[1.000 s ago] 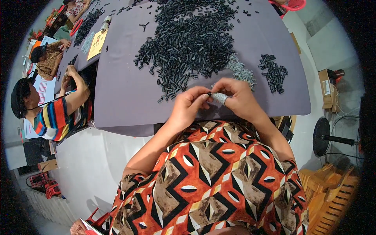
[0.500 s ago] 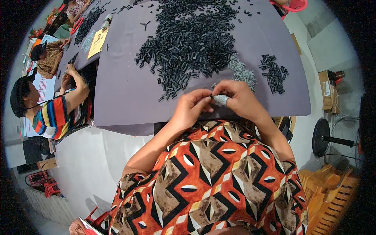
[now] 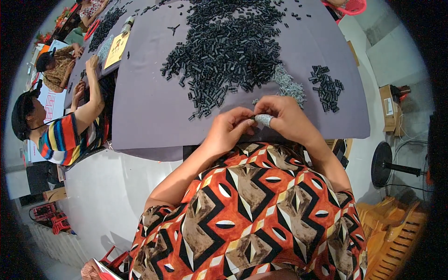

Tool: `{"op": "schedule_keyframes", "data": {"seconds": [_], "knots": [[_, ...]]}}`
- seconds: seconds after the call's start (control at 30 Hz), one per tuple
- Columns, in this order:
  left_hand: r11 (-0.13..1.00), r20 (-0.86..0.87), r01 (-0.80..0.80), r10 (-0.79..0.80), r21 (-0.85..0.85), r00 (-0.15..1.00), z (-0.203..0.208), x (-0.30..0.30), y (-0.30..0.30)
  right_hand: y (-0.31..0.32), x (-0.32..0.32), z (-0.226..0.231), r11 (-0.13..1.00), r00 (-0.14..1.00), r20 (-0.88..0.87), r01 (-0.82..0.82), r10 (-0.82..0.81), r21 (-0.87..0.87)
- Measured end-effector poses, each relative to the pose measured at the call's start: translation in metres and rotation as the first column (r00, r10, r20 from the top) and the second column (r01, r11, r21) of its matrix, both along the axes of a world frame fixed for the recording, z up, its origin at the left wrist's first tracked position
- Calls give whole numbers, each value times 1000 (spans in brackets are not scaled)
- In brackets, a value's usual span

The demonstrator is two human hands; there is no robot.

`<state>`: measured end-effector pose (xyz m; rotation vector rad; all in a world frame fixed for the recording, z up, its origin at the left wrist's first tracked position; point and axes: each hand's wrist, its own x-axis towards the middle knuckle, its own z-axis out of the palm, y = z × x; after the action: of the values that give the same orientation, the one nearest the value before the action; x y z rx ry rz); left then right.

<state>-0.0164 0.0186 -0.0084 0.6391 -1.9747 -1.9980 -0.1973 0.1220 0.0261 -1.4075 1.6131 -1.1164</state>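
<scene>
Over the table's near edge, my left hand and my right hand meet with their fingertips pinched together. A small dark piece shows between them, mostly covered by the fingers; my left hand grips it. A silver-grey wrap sits at the tip of what looks like my right thumb. Whether the right fingers also hold something small cannot be seen. Just beyond my right hand lies a heap of small silvery metal pieces. Past both hands spreads a large pile of short black plastic pieces.
A smaller group of black pieces lies right on the grey-covered table. A three-armed black part lies far left. At a neighbouring table a person in a striped shirt works near a yellow card. A black round-based stand is at right.
My hands stay almost in place, with only slight finger movement. The person in the striped shirt has moved one hand farther out, up beside the yellow card.
</scene>
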Motion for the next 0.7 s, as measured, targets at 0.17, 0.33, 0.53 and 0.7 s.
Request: {"op": "schedule_keyframes", "data": {"seconds": [0.17, 0.33, 0.53, 0.7], "knots": [[994, 67, 56, -50, -96, 996, 8, 2, -3, -1, 2, 6, 999, 999, 34, 11, -12, 37], [956, -22, -26, 34, 294, 999, 1, 7, -9, -2, 15, -6, 992, 994, -89, 53, -63, -114], [928, -46, -127, 152, 349, 987, 2, 17, -17, -22, 6, -7, 964, 973, -230, -43, -20, -264], [932, -31, -269, 285, 241, 958, 2, 21, -25, -61, 5, -15, 966, 826, -552, -36, -116, -256]]}}
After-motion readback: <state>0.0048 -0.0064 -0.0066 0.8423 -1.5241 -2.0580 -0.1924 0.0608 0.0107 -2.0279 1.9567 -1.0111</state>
